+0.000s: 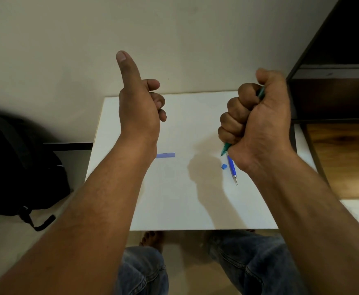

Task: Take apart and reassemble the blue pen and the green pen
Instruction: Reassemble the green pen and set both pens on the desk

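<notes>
I found the right hand (257, 120) closed in a full fist around the green pen (225, 150), raised above the white table (174, 199). The pen's long axis ran steeply through the fist: one teal end showed near the thumb, the other end pointed down and toward me below the little finger. The left hand (140, 107) held nothing; its thumb was extended upward, the fingers loosely curled, and it stood well apart from the pen, to its left.

The blue pen (231, 169) lay on the table just below the right wrist, tip toward me, its far end hidden by the hand. A small blue piece (224, 166) lay just beside it, and a blue strip (165, 155) lay near the left wrist; I could not tell what either was.

In my judgement, the coming move turned on the free left hand crossing rightward to one exposed end of the green pen. No containers were present. A dark bag (14, 167) sat on the floor at left.
</notes>
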